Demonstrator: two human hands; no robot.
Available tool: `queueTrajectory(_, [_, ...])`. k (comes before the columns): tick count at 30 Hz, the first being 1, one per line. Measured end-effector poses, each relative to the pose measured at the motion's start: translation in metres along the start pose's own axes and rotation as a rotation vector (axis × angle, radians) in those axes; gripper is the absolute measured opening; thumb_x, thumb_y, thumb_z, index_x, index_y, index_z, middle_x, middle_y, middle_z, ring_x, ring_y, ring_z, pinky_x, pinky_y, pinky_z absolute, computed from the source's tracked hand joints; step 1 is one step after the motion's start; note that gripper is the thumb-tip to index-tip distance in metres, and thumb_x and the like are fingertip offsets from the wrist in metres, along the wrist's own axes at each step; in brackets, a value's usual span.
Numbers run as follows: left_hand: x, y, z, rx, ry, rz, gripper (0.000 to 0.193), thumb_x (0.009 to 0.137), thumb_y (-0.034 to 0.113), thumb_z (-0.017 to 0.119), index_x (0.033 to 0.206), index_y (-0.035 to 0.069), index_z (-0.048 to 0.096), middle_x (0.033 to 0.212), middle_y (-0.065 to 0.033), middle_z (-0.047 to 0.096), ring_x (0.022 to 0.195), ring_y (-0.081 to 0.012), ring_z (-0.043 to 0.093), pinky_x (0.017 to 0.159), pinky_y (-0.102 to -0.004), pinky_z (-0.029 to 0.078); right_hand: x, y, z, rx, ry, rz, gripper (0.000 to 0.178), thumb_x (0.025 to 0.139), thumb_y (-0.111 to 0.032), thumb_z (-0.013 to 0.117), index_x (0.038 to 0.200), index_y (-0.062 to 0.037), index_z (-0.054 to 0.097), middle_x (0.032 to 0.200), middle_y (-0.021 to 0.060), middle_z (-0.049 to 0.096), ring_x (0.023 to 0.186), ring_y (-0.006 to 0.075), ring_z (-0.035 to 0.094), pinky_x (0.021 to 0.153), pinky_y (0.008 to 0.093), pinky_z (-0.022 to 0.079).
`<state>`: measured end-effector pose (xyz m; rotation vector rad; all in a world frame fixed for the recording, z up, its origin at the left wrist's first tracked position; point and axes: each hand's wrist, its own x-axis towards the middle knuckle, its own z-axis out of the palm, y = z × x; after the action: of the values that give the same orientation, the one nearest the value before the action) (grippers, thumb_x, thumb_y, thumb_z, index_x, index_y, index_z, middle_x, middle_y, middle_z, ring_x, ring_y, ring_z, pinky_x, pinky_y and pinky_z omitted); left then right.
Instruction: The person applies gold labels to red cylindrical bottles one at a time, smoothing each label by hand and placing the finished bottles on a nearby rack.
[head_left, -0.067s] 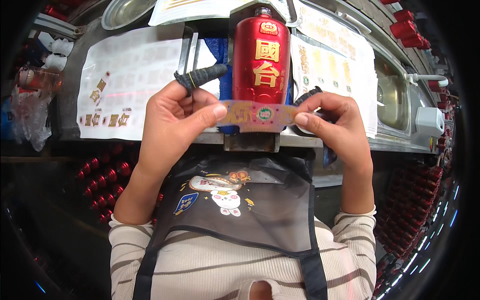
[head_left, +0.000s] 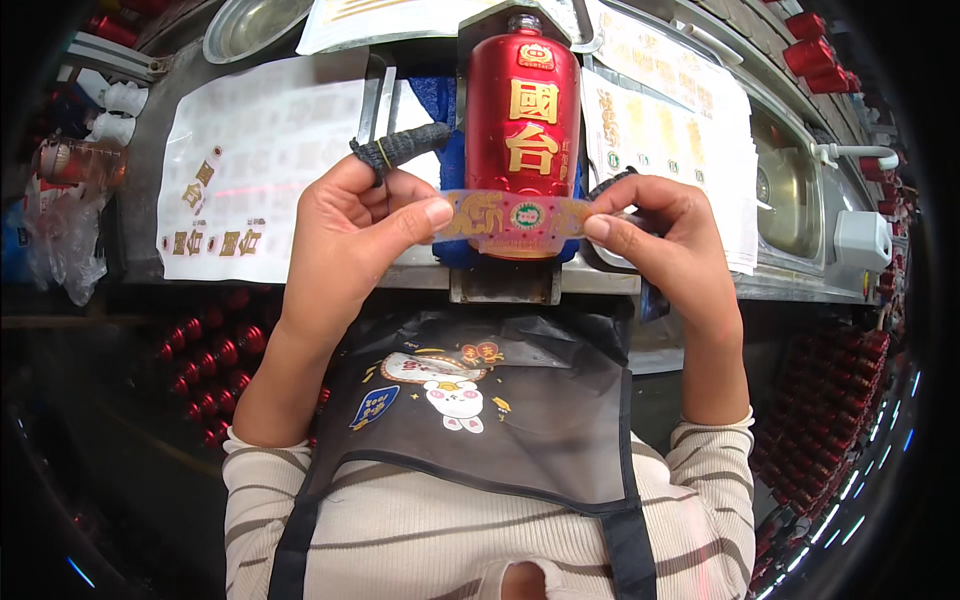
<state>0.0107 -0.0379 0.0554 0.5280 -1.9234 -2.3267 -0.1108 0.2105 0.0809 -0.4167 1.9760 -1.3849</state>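
Observation:
Stretched between my two hands is a thin, see-through decal strip with gold figures and a small green-and-white round mark. My left hand pinches its left end, and my right hand pinches the right end. Dark cloth wraps cover a finger on each hand. Behind the strip lies a red bottle with raised gold characters, its neck pointing away from me. The strip crosses in front of the bottle's near part; whether they touch I cannot tell. The bottle rests in a metal holder with blue padding.
A decal sheet lies left of the bottle, more sheets on the right. Beyond them is a sink with a tap. A metal bowl sits far left. Red bottles stand in rows at the lower right.
The strip and both hands have shifted very slightly over the bottle's near part, the strip a little away from me. Both ends stay pinched.

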Motion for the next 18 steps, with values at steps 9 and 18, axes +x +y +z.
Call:
queueTrajectory(9, [0.01,-0.015,0.003,-0.011,0.026,0.011,0.012,0.087,0.001,0.074,0.094,-0.001,0.066,0.085,-0.0057,0.07,0.078,-0.0081,0.064,0.072,-0.0233,0.053,0.011,0.009,-0.001,0.053,-0.013,0.054,0.014,0.088,-0.014,0.074,0.087,-0.0015,0.067,0.079,-0.0052,0.061,0.073,0.0007,0.049,0.063,0.0187,0.039])
queueTrajectory(18, [0.012,-0.017,0.001,-0.003,0.019,0.014,0.012,0.087,0.0,0.073,0.096,-0.001,0.065,0.087,-0.0057,0.071,0.081,-0.0083,0.065,0.074,-0.0234,0.053,0.015,0.017,0.003,0.107,0.008,0.012,0.014,0.09,-0.011,0.074,0.087,0.0002,0.067,0.066,-0.0057,0.057,0.055,-0.0013,0.045,0.047,0.0171,0.03])
